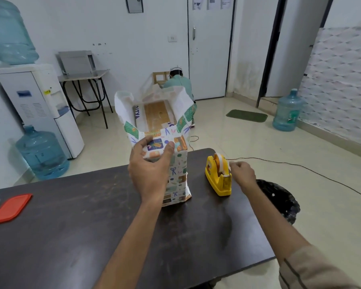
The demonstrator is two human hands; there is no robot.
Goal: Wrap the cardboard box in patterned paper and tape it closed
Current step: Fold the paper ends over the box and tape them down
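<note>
Cardboard box (154, 113), upright on tabletop (92, 226), looks light; left hand (149, 165) pinches flimsy patterned paper (175, 174); right hand (242, 173) pinches tape at dispenser (218, 176).

An office back room: a water dispenser (40, 107) at far left, spare water jugs (288, 111) on tiled floor (227, 134), posted notices (212, 3) on the door.

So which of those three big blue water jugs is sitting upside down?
The water jug at top left, mounted neck-down on the white dispenser. The other two stand upright on the floor: one beside the dispenser, one by the right wall.
</note>
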